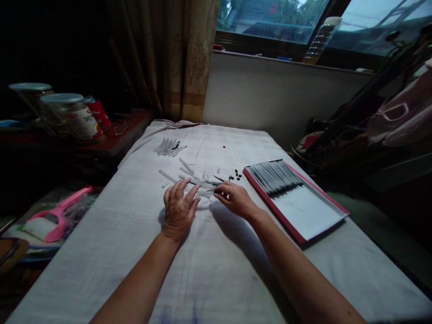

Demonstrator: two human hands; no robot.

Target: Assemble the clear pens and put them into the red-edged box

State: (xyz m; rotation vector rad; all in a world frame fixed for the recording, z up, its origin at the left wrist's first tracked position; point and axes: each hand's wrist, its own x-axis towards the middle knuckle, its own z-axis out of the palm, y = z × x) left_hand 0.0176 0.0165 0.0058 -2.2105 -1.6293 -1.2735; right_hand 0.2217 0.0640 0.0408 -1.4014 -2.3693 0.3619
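Observation:
On the cloth-covered table lies a loose cluster of translucent white tubes (186,165), like pen barrels, with thin dark pointed pieces (218,178) among them. My left hand (178,209) rests over the near left side of the cluster, its fingers stretched out and touching the tubes. At the cluster's right end my right hand (234,198) has thumb and fingers pinched together; what is between them is too small to make out. Several small black plugs (237,174) lie just beyond my right hand. A second pile of tubes (168,146), some black-ended, lies farther back.
To the right, a shallow red-edged box (327,227) holds a row of black-tipped sticks (275,177). A tiny red piece (224,146) lies toward the back. Lidded jars (72,117) stand on a side table at left, above a pink-handled object (60,218).

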